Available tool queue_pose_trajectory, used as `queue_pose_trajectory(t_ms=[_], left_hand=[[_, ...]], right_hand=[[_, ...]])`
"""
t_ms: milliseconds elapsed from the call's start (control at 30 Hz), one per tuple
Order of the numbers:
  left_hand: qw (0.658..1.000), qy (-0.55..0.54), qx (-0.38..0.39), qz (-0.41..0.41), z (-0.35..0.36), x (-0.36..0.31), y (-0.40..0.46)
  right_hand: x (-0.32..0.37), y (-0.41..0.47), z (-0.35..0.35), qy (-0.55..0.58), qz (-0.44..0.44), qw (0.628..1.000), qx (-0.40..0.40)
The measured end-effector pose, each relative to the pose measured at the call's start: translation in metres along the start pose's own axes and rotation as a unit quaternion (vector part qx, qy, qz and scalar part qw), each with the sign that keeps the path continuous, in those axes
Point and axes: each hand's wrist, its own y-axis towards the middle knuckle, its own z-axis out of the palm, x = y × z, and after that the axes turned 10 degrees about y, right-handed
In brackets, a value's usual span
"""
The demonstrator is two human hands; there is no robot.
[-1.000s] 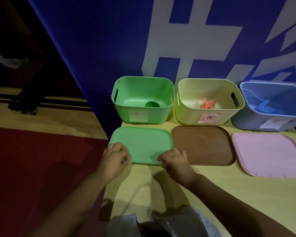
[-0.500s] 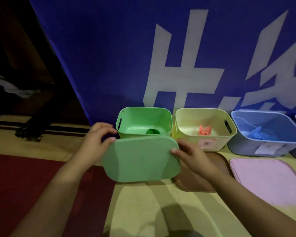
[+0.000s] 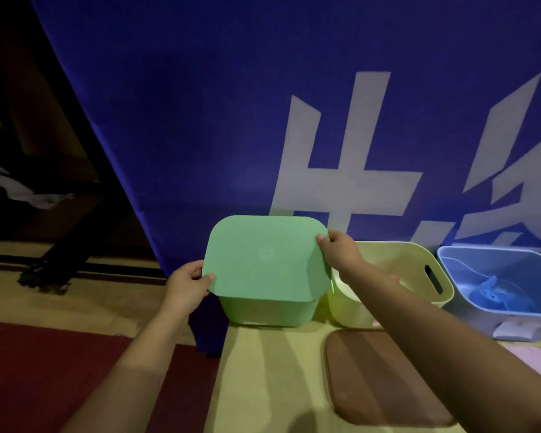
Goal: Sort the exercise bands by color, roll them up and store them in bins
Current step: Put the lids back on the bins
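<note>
green lid (image 3: 263, 257), gripped at opposite edges by left hand (image 3: 186, 284) and right hand (image 3: 338, 250) (fingers pinching), held over green bin (image 3: 269, 310).

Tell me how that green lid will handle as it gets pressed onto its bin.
The green lid probably stays stiff: it keeps flat though the left hand and right hand pinch only its edges. It looks thin and likely light. Its smooth plastic may slide on the green bin until seated.

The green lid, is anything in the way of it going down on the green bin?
Nothing visible is. The green lid, held by the left hand and right hand, sits right over the green bin, hiding its opening.
</note>
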Motion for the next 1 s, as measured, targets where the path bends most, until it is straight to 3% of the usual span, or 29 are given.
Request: queue_pose_trajectory(t_ms=[100, 367, 733, 867, 1000], left_hand=[[1.0, 0.02, 0.017, -0.001, 0.009, -0.003, 0.018], [0.996, 0.087, 0.008, 0.006, 0.024, 0.014, 0.037], [0.99, 0.141, -0.007, 0.01, 0.034, 0.027, 0.032], [0.975, 0.218, -0.031, 0.002, 0.039, 0.026, 0.027], [0.984, 0.176, -0.016, -0.011, 0.045, 0.03, 0.024]], right_hand=[[0.0, 0.026, 0.016, -0.159, -0.002, 0.987, -0.02], [-0.032, 0.047, 0.028, -0.347, 0.014, 0.938, -0.006], [-0.046, 0.052, 0.026, -0.344, -0.034, 0.938, -0.019], [-0.048, 0.051, 0.029, -0.348, -0.04, 0.936, -0.019], [-0.05, 0.052, 0.03, -0.353, -0.047, 0.934, -0.018]])
